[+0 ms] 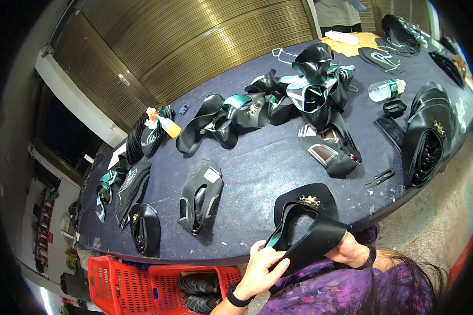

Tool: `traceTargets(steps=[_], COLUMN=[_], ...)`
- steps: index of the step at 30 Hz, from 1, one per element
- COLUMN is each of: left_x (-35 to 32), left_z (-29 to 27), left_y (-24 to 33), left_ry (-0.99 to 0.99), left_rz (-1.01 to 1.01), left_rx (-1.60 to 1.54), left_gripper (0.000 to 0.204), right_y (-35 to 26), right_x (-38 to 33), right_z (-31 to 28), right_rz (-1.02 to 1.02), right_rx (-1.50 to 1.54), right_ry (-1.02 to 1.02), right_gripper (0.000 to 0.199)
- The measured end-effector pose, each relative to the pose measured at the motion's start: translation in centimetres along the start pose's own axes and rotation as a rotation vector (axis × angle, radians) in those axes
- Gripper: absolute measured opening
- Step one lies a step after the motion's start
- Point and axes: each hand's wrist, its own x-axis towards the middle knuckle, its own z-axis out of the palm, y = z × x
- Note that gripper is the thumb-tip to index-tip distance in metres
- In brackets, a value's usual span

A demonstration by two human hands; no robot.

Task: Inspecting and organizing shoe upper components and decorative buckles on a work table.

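Note:
At the table's near edge I hold a black shoe upper (325, 236) with teal lining and a gold ornament on its front. My left hand (260, 270) pinches its left end, thumb and fingers closed on the lined edge. The right end is in my right hand (350, 251), whose fingers are partly hidden behind the leather. The front part of the upper rests on or just over the dark table (257, 168); I cannot tell which. Left of it lies a dark stack of grey-black shoe pieces (201, 197) with a white patch.
Joined uppers (247, 113) run across the table's middle. A stack of black uppers (431, 126) stands at right, beside a phone (390, 132), thread snips (380, 178) and a bottle (386, 90). A yellow-liquid bottle (170, 127) lies at left. Below the edge sits a red crate (126, 286).

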Motion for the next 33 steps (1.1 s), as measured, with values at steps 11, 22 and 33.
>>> traceTargets(steps=[11, 22, 33], left_x=[0.3, 3.0, 8.4], left_z=[1.8, 2.4, 2.6], left_y=[2.1, 0.6, 0.1], left_ry=[0.133, -0.121, -0.338], left_rz=[0.137, 0.421, 0.633], left_rx=[0.323, 0.407, 0.331], left_gripper=[0.015, 0.038, 0.028], right_y=[-0.4, -5.0, -10.9], right_x=[1.1, 2.4, -1.7], right_z=[2.5, -0.6, 3.8], right_rz=[-0.196, -0.401, -0.74], right_rx=[-0.265, -0.534, -2.106], right_ry=[0.278, 0.438, -0.049], right_gripper=[0.026, 0.024, 0.055])
